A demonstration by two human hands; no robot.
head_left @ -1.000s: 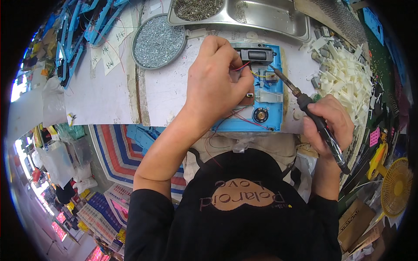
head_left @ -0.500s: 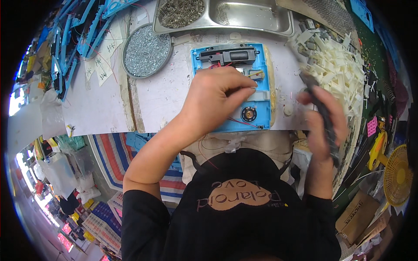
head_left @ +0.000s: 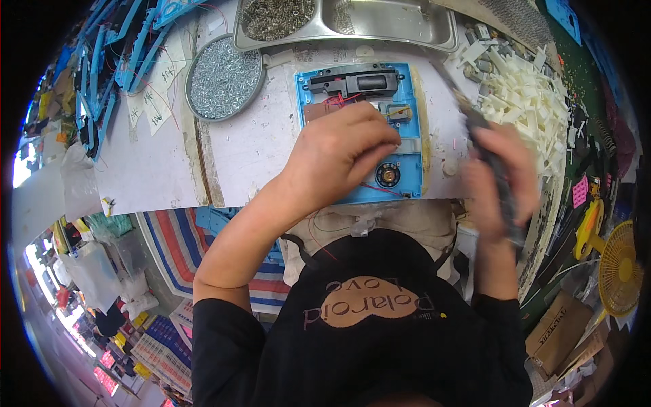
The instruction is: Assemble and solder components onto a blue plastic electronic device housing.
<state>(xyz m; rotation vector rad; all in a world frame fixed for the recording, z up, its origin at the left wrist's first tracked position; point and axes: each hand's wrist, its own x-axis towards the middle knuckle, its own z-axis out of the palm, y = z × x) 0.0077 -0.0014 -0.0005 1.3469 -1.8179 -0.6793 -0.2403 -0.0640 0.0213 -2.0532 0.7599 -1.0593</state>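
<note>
A blue plastic housing (head_left: 413, 176) lies open on the table in front of me. It holds a black module (head_left: 371, 83), a small motor-like part (head_left: 399, 113), a round speaker (head_left: 388, 176) and red wires. My left hand (head_left: 342, 146) rests over the housing's middle, thumb and fingertips pinched together beside a whitish strip (head_left: 409, 146). Whatever sits in that pinch is hidden. Right of the housing, my right hand (head_left: 502, 180) is wrapped round a long dark tool (head_left: 500, 183) with a thin tip pointing up and away; motion blurs it, so its exact kind is unclear.
A round dish (head_left: 226, 78) of small silvery screws stands to the left. Behind is a metal tray (head_left: 390, 42) with small metal parts. White plastic pieces (head_left: 525, 102) are heaped at the right. Blue frames (head_left: 135, 54) with wires pile up at the far left.
The dark tool has tilted, and its thin tip now shows farther up and left. My right hand has shifted slightly with it. My left hand stays nearly in place, still pinched.
</note>
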